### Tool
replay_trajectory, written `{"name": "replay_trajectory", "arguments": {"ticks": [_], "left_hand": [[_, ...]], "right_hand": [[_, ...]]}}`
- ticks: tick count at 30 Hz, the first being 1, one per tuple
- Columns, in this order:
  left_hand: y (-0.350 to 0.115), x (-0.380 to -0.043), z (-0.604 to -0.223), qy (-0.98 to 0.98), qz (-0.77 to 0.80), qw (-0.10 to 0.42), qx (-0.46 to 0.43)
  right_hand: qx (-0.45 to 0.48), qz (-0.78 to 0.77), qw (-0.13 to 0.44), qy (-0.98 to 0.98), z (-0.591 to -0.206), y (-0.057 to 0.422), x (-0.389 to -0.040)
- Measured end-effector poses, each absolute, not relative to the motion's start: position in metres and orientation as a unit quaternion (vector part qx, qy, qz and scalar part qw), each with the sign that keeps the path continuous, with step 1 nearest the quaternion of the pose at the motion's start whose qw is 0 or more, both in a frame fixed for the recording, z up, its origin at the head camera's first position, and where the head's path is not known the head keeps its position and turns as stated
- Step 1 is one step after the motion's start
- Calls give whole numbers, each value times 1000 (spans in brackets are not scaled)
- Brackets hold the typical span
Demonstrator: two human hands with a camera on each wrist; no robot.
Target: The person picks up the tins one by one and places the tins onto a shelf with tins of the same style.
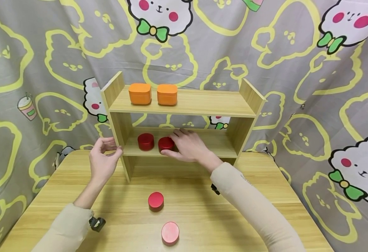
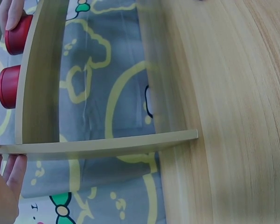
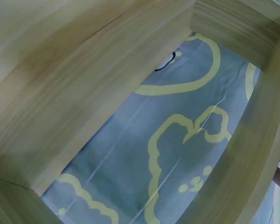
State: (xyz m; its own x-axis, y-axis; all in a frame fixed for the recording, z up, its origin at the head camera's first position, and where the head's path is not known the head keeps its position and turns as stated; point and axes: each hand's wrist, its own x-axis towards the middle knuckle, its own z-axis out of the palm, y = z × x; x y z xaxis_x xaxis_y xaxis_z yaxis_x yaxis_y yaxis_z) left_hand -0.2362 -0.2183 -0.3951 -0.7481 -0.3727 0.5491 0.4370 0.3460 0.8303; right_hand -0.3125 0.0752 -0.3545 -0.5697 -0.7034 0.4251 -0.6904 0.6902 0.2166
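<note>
Center of the head view: one wooden shelf unit point(image 1: 209, 101), with the right hand point(image 1: 188, 145) at its middle board, thumb and fingers clamped on a red tin point(image 1: 166, 144). Just left of it on that board: a second red tin point(image 1: 146, 141), upright, apart from the first. Left of center: the left hand point(image 1: 103, 159), thumb and fingers pinching the unit's side panel point(image 1: 117, 129) — one digit on one face, the rest on the other, as the lower left of the left wrist view shows. Upper center, top board: two orange boxes point(image 1: 140, 93) point(image 1: 167, 94), side by side. Lower center, wooden table point(image 1: 124, 210): one red lidded tin point(image 1: 156, 201); below it, one pink tin point(image 1: 170, 233). Background: gray patterned curtain point(image 1: 61, 115).
</note>
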Motion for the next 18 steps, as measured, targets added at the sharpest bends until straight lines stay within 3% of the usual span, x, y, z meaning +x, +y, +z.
{"name": "replay_trajectory", "arguments": {"ticks": [18], "left_hand": [[-218,-236,-394,-740,-574,350,-18]], "right_hand": [[371,-10,233,-899,-355,70,-318]]}}
